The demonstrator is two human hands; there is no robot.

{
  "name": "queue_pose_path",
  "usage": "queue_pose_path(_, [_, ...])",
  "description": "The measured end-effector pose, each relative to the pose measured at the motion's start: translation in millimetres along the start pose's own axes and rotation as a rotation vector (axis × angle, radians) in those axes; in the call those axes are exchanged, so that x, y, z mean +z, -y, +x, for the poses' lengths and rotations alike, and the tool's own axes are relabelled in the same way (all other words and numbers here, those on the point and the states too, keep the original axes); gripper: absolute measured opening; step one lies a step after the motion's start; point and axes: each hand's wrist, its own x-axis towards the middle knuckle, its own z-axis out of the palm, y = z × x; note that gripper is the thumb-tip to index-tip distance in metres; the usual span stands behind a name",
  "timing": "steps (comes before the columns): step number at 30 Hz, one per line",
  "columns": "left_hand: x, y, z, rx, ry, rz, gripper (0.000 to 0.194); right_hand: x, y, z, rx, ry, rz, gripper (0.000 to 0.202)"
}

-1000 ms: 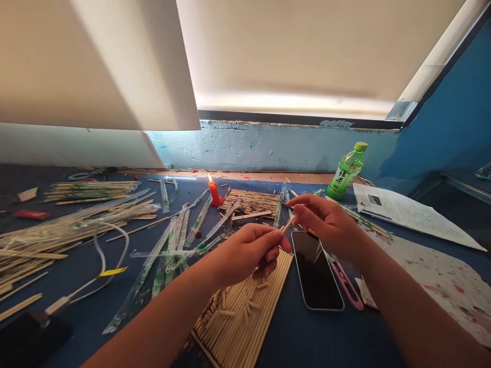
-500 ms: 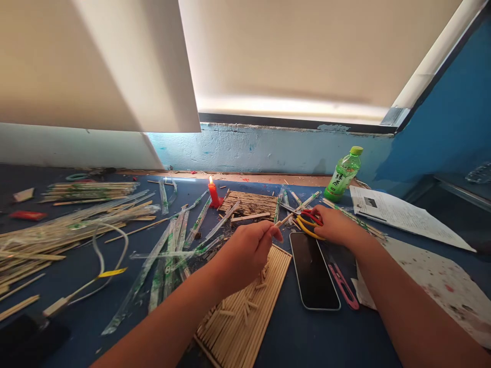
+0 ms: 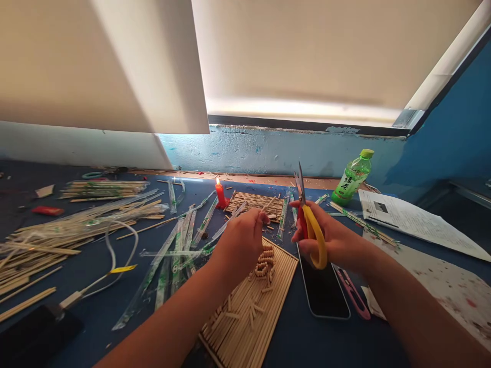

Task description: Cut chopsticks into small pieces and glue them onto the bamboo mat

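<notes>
My left hand [image 3: 241, 243] pinches a short wooden stick [image 3: 269, 203], its tip pointing up and to the right. In my right hand [image 3: 337, 237] is a pair of scissors [image 3: 316, 232] with red and yellow handles, held with the blades pointing up. Below my left hand lies a panel of sticks laid side by side [image 3: 268, 317]. Short cut stick pieces [image 3: 253, 313] and a small ring-like stack of pieces [image 3: 264, 265] rest on it. Behind the hands lies a smaller stick panel [image 3: 249, 200] with scraps on it.
A lit red candle [image 3: 220, 195] stands behind my left hand. Below my right hand are a phone [image 3: 324, 291] and a pink cutter [image 3: 355, 296]. A green bottle [image 3: 351, 179] and papers [image 3: 418, 220] lie right; wrappers [image 3: 178, 255], bundled sticks [image 3: 103, 189] and a white cable [image 3: 109, 240] lie left.
My right hand has picked the scissors up off the table and turned their blades upward. My left hand still holds the stick, a little further left. The view has shifted slightly.
</notes>
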Motion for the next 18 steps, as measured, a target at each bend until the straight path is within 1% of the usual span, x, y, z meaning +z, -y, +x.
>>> queue_pose_path(2, [-1.3, 1, 1, 0.021, -0.027, 0.053, 0.025, 7, 4, -4, 0.051, 0.022, 0.020, 0.059])
queue_pose_path(4, [-1.8, 3, 1, 0.052, -0.032, 0.109, 0.025, 9, 6, -6, 0.089, 0.033, -0.051, 0.053])
queue_pose_path(8, [-0.8, 5, 1, 0.095, -0.001, 0.207, 0.028, 10, 7, -9, 0.062, 0.047, -0.303, 0.055])
queue_pose_path(10, [0.1, 6, 1, 0.113, 0.023, 0.235, 0.030, 12, 10, -10, 0.058, 0.088, -0.371, 0.055])
queue_pose_path(12, [1.2, 7, 1, 0.131, 0.047, 0.248, 0.029, 14, 14, -10, 0.062, 0.134, -0.385, 0.052])
queue_pose_path(14, [2.4, 8, 0, 0.149, 0.060, 0.266, 0.029, 17, 18, -11, 0.061, 0.153, -0.376, 0.050])
queue_pose_path(16, [3.7, 9, 0, 0.169, 0.069, 0.290, 0.028, 19, 20, -11, 0.049, 0.147, -0.378, 0.050])
queue_pose_path(18, [4.9, 10, -1, 0.185, 0.086, 0.306, 0.026, 19, 20, -12, -0.005, 0.121, -0.405, 0.048])
